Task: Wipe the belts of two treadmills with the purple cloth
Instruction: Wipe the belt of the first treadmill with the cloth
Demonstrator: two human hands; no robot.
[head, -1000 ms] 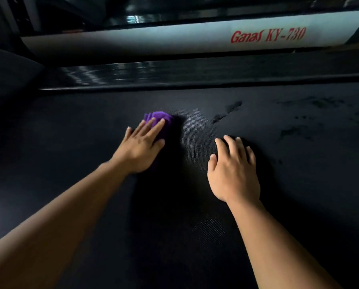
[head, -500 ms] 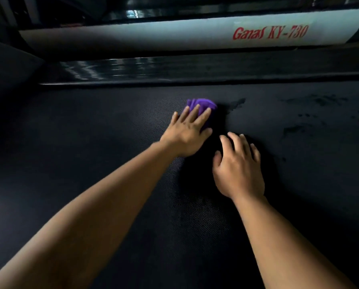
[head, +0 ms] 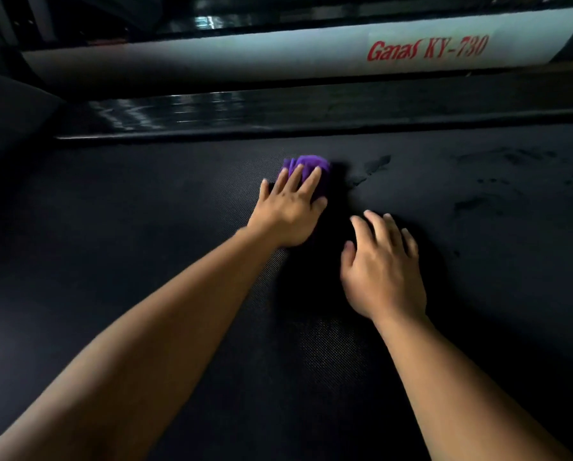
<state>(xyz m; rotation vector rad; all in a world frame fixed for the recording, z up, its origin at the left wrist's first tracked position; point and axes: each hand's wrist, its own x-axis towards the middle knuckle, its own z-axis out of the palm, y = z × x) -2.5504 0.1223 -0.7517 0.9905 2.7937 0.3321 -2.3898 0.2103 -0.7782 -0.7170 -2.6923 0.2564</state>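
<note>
The left hand [head: 290, 211] presses flat, fingers straight, on the bunched purple cloth [head: 310, 168] atop the black textured treadmill belt [head: 145, 227]; just beside it, the right hand [head: 383, 271] rests open.

Left hand [head: 288, 211], right hand [head: 383, 271], palms down

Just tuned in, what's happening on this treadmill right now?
A person is wiping the treadmill belt. The left hand presses the bunched purple cloth onto it with straight fingers. The right hand rests open on the belt beside it, holding nothing. Dark smudges lie just right of the cloth, not yet wiped.
</note>
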